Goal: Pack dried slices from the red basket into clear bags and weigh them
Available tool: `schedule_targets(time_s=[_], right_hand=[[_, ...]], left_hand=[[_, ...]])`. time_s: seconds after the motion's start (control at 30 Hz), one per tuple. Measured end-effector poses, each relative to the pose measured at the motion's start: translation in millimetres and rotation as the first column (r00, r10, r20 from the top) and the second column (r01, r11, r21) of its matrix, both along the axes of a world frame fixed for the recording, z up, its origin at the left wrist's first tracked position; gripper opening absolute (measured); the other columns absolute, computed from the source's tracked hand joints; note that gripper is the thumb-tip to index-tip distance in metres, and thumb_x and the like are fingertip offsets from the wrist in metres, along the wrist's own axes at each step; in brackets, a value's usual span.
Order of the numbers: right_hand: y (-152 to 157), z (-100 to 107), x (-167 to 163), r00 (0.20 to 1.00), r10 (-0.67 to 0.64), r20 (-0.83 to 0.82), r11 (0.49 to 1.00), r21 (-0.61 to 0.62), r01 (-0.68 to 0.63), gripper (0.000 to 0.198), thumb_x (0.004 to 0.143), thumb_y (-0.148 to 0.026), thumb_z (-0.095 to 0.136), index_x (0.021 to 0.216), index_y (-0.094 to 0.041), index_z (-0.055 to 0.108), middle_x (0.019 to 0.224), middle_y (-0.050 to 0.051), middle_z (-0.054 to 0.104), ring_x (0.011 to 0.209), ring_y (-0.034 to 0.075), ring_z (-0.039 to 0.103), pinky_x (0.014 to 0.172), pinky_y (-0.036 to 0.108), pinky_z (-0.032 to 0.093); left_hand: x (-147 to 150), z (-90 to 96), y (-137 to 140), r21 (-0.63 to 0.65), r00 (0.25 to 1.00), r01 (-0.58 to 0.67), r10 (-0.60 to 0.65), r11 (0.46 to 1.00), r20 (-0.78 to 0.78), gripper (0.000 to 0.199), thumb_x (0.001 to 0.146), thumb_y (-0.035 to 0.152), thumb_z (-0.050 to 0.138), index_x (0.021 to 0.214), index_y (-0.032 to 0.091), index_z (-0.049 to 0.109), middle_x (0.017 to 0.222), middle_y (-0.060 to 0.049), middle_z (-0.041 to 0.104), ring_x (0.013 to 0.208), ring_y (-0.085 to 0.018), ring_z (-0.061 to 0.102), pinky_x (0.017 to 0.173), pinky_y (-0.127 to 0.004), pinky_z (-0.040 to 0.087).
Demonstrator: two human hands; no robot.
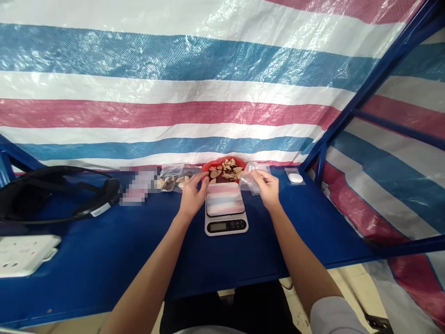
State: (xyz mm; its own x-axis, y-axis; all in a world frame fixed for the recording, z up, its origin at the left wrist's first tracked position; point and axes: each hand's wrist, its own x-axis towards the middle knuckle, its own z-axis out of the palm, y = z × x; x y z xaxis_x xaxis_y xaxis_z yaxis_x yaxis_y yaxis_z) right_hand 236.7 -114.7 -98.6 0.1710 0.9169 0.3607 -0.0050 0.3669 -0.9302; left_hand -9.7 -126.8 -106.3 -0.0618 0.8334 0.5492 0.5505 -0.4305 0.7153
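The right hand [267, 186] pinches a clear bag [255, 169], apparently unfilled. The left hand [192, 195] curls loosely by the red tray [212, 163]; whether it holds anything, I cannot tell. Bagged slices [167, 183] lie left; loose slices [229, 169] are left in the tray, far on the bench [132, 260]. A scale [225, 199] stands before it.

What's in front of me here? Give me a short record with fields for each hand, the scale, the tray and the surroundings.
Left hand: at the red tray's left edge; whether it holds anything is unclear
Right hand: pinching a clear plastic bag
Scale: white, between the forearms, on the near side of the tray
Tray contents: pale and brown slices
Left side: bagged slices, white power strip
Right side: white rounded object
Backdrop: striped sheet
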Motion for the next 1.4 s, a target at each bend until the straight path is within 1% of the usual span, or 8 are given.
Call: schedule_targets(time_s=[0.13,0.23,0.6,0.8,0.93,1.1,1.27,1.4], right_hand=[[4.4,1.0,-29.5,0.947,0.189,-0.26,0.977,-0.051,-0.209,0.03,0.077,-0.051,0.079,0.087,-0.023,0.08,0.091,0.004,0.08,0.088,0.026,0.076,0.092,0.045,0.062],[9.3,-4.2,-42.0,0.908,0.21,-0.361,0.965,-0.071,-0.251,0.027,0.071,-0.048,0.082,0.077,-0.022,0.077,0.083,0.003,0.078,0.085,0.026,0.075,0.091,0.046,0.062],[9.9,-12.2,-45.2,0.917,0.234,-0.322,0.948,-0.135,-0.289,0.021,0.067,-0.044,0.073,0.066,-0.024,0.064,0.083,0.005,0.076,0.103,0.033,0.073,0.098,0.05,0.058],[10.8,-17.8,-43.0,0.906,0.225,-0.358,0.929,-0.2,-0.31,0.023,0.07,-0.045,0.078,0.071,-0.023,0.071,0.076,0.003,0.076,0.083,0.028,0.075,0.078,0.045,0.065],[11.9,-18.9,-37.2,0.907,0.27,-0.323,0.895,-0.264,-0.36,0.038,0.072,-0.056,0.08,0.087,-0.021,0.078,0.09,0.006,0.079,0.091,0.029,0.075,0.067,0.038,0.065],[18.7,2.4,-30.5,0.908,0.369,-0.199,0.859,-0.301,-0.415,0.054,0.082,-0.069,0.069,0.109,-0.024,0.079,0.113,0.006,0.079,0.096,0.025,0.076,0.067,0.032,0.064],[41.6,31.5,-38.9,0.9,0.435,0.034,0.879,-0.234,-0.416,0.043,0.082,-0.056,0.076,0.112,-0.026,0.077,0.093,0.003,0.08,0.076,0.019,0.075,0.062,0.027,0.059],[57.1,39.4,-47.8,0.853,0.514,0.092,0.849,-0.193,-0.492,0.03,0.079,-0.047,0.08,0.096,-0.023,0.079,0.084,0.002,0.078,0.074,0.021,0.076,0.068,0.032,0.062]], left_hand=[[21.2,1.1,8.9,-0.148,0.961,0.156,-0.115,0.977,0.253,0.042,0.096,0.049,0.055,0.114,0.015,0.074,0.121,-0.012,0.076,0.118,-0.029,0.068,0.108,-0.044,0.05],[28.6,-4.1,12.5,-0.207,0.932,0.217,-0.139,0.954,0.334,0.048,0.093,0.055,0.059,0.116,0.016,0.074,0.122,-0.012,0.076,0.116,-0.03,0.07,0.102,-0.043,0.055],[22.9,-6.5,11.4,-0.259,0.84,0.4,-0.237,0.879,0.489,0.056,0.084,0.06,0.073,0.121,0.018,0.072,0.113,-0.01,0.078,0.107,-0.028,0.071,0.094,-0.038,0.056],[17.7,-11.9,15.4,-0.264,0.767,0.383,-0.145,0.885,0.626,0.049,0.075,0.05,0.083,0.111,0.017,0.076,0.1,-0.008,0.079,0.092,-0.023,0.072,0.087,-0.038,0.057],[10.2,-9.7,17.0,-0.205,0.827,0.258,-0.106,0.944,0.552,0.044,0.081,0.051,0.079,0.11,0.018,0.078,0.115,-0.01,0.078,0.107,-0.028,0.071,0.097,-0.042,0.055],[-8.8,4.3,29.1,-0.122,0.948,0.204,-0.165,0.971,0.271,0.046,0.086,0.058,0.071,0.108,0.019,0.079,0.113,-0.01,0.078,0.106,-0.029,0.072,0.098,-0.041,0.056],[-22.8,27.9,46.0,-0.151,0.941,0.337,-0.327,0.929,0.09,0.045,0.086,0.061,0.069,0.107,0.023,0.081,0.113,-0.009,0.079,0.106,-0.03,0.072,0.097,-0.039,0.056],[-22.0,35.3,49.5,-0.167,0.919,0.394,-0.392,0.904,0.046,0.043,0.089,0.056,0.068,0.111,0.022,0.08,0.113,-0.009,0.079,0.102,-0.028,0.073,0.093,-0.038,0.057]])
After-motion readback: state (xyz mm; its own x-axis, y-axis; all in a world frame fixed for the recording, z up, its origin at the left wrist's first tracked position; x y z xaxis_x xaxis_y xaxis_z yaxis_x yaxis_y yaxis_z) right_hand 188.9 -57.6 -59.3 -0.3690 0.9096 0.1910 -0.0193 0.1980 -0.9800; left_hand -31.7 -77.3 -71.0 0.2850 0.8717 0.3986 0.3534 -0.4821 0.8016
